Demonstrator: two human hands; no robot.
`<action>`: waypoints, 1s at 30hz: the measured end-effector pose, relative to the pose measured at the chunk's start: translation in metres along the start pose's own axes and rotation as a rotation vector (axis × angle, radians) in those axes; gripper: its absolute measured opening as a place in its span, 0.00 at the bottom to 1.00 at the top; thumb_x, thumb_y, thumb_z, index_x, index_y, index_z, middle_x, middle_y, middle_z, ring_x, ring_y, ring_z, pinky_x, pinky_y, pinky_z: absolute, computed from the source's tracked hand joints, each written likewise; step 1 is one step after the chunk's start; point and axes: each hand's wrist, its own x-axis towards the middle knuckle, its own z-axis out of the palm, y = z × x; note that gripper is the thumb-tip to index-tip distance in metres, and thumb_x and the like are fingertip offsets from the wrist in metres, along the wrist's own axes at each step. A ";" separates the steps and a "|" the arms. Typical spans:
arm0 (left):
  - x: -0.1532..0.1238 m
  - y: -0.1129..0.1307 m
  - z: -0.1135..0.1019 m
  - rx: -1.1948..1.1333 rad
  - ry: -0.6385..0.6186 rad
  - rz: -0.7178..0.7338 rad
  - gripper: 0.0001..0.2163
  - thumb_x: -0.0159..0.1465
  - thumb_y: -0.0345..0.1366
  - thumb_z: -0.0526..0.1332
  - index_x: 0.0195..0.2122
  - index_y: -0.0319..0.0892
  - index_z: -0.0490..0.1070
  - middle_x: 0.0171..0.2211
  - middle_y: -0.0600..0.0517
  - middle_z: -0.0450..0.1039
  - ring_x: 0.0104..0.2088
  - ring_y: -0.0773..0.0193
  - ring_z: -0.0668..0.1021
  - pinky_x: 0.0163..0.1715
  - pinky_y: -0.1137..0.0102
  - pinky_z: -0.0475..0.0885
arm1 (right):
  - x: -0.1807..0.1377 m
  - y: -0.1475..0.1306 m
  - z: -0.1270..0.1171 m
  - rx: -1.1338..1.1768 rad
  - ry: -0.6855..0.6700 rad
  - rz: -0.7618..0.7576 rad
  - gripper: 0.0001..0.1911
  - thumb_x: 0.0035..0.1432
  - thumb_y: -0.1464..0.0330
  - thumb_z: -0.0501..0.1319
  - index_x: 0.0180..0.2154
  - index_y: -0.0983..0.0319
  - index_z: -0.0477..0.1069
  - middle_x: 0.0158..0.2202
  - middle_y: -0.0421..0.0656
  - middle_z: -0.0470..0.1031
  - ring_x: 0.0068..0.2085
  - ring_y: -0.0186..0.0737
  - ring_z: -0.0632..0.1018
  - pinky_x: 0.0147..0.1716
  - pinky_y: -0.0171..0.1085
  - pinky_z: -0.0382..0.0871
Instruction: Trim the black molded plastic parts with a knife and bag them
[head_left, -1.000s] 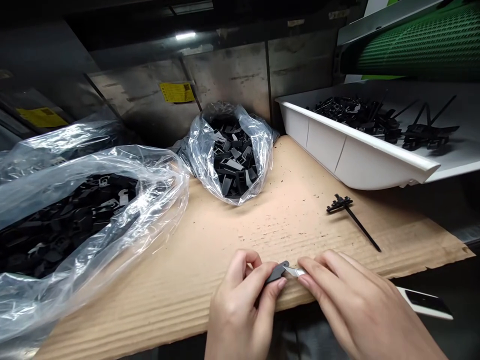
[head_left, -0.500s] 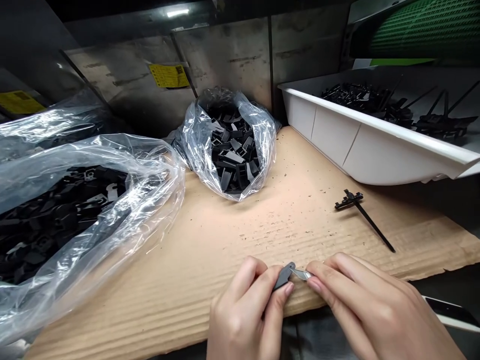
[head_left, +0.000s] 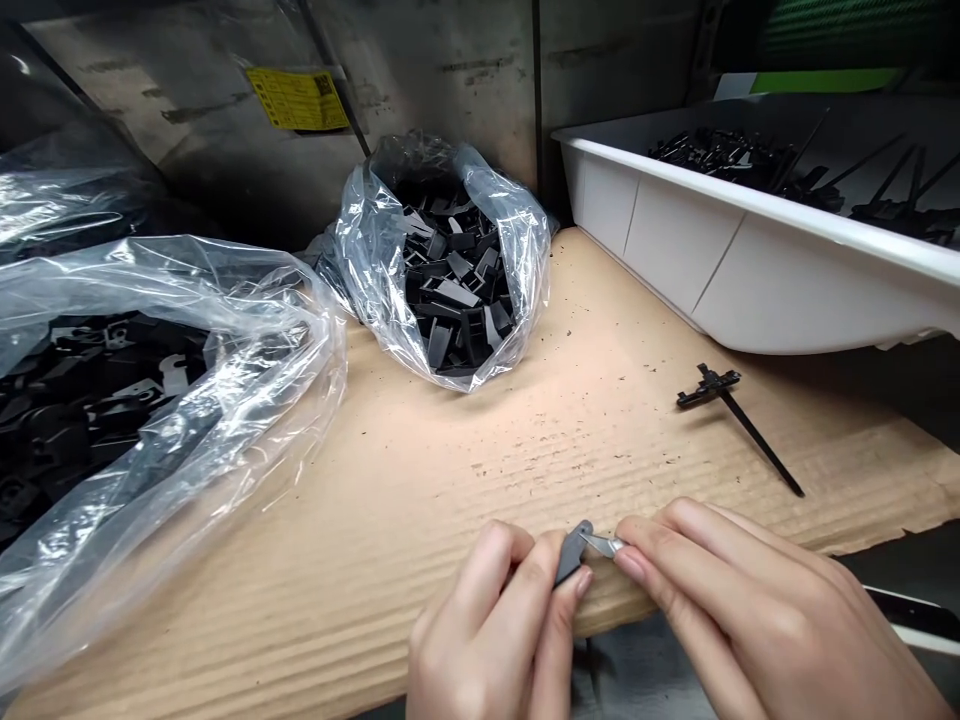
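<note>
My left hand point(head_left: 499, 630) pinches a small dark grey plastic piece point(head_left: 571, 553) at the near edge of the cardboard sheet point(head_left: 465, 470). My right hand point(head_left: 742, 615) pinches a small silvery metal clip point(head_left: 604, 544) whose tip touches the top of that piece. Both hands are closed, fingertips almost meeting, low in the middle of the view.
A small clear bag of black plastic parts point(head_left: 450, 280) stands at the back. A large clear bag of black parts point(head_left: 127, 400) lies left. A white tray point(head_left: 720, 270) holding black parts sits right. One black stemmed part point(head_left: 739, 420) lies on the cardboard.
The view has tilted down and shifted a little; my hands stay together at the cardboard's edge, with the grey piece turned slightly more upright.
</note>
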 end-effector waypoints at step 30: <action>0.013 -0.002 -0.021 -0.521 -0.046 -0.382 0.13 0.64 0.31 0.54 0.47 0.45 0.74 0.28 0.54 0.65 0.25 0.69 0.71 0.27 0.74 0.67 | 0.024 -0.004 0.002 -0.002 0.066 0.255 0.14 0.63 0.72 0.50 0.45 0.63 0.71 0.37 0.47 0.74 0.36 0.44 0.78 0.30 0.41 0.73</action>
